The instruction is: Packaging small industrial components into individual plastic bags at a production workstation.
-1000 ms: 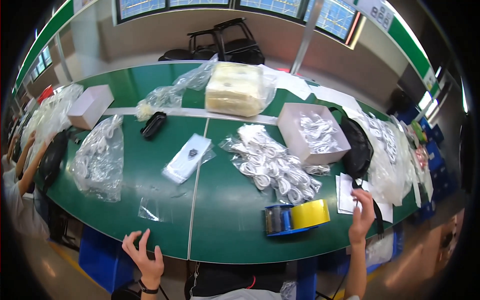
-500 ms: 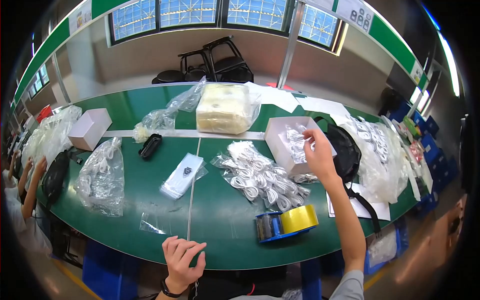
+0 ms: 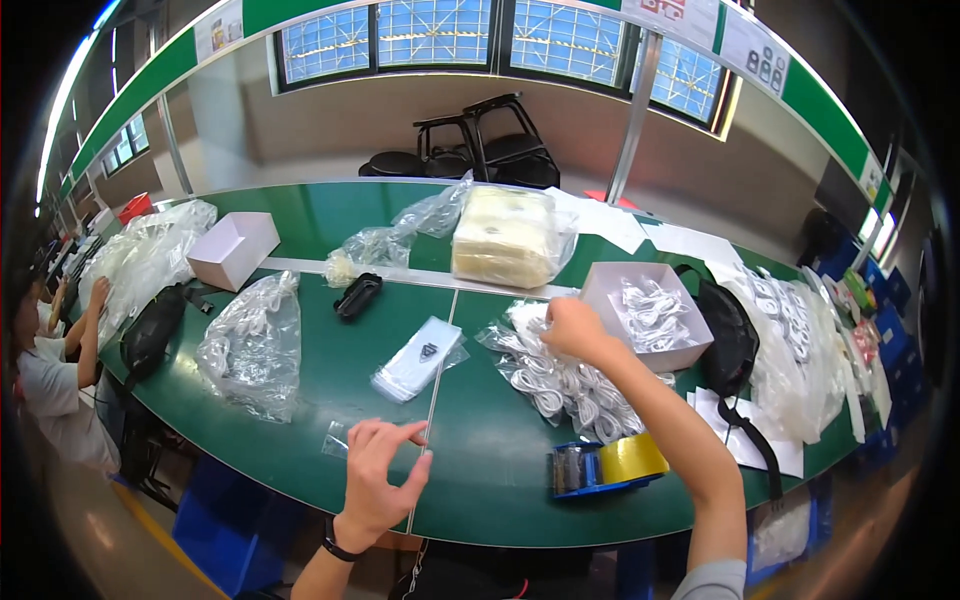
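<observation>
My left hand (image 3: pixel 385 478) hovers over the near edge of the table, holding nothing, thumb and fingers apart. A small clear plastic bag (image 3: pixel 336 440) lies just beyond it. My right hand (image 3: pixel 576 328) is over the far left part of a pile of coiled white cables (image 3: pixel 560 385) in clear bags. Its fingers are bent downward and closed; whatever is between them is hidden. Right of this hand stands an open white box (image 3: pixel 692 357) with more coiled white cables (image 3: pixel 652 312) inside. A stack of flat clear bags (image 3: pixel 420 358) lies between my hands.
A tape dispenser with yellow tape (image 3: pixel 632 459) sits near the front edge. Around the green table (image 3: pixel 480 480) are a bag of cables (image 3: pixel 255 345), a black case (image 3: pixel 358 296), a wrapped foam block (image 3: pixel 503 235) and a black bag (image 3: pixel 727 335). Another person (image 3: pixel 60 375) works at the left.
My right hand has left the white box and moved left to the cable pile. My left hand has risen further over the table. The whole view has shifted.
</observation>
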`<action>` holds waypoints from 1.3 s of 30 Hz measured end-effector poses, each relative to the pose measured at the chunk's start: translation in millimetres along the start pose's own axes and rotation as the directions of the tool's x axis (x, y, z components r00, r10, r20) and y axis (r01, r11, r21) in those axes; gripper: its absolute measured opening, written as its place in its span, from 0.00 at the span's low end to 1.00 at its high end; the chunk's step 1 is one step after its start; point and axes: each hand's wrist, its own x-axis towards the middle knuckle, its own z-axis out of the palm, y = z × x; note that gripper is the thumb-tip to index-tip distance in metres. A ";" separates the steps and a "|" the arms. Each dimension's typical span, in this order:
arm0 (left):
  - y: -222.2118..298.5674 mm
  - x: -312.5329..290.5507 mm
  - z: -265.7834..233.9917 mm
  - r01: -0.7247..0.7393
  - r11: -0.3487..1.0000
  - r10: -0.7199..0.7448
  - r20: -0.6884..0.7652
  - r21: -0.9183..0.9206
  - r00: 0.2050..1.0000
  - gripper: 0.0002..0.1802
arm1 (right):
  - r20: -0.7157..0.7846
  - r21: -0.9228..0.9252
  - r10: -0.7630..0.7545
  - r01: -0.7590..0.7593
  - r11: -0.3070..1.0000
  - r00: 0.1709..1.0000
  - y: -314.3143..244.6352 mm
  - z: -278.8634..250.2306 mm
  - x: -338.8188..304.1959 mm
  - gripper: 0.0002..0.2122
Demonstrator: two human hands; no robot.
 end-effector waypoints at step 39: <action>-100.2 111.4 -5.7 0.257 0.625 -0.381 0.000 -0.737 0.925 0.14 | -0.457 0.793 0.065 0.374 0.481 0.887 -243.9 -18.4 1.4 0.08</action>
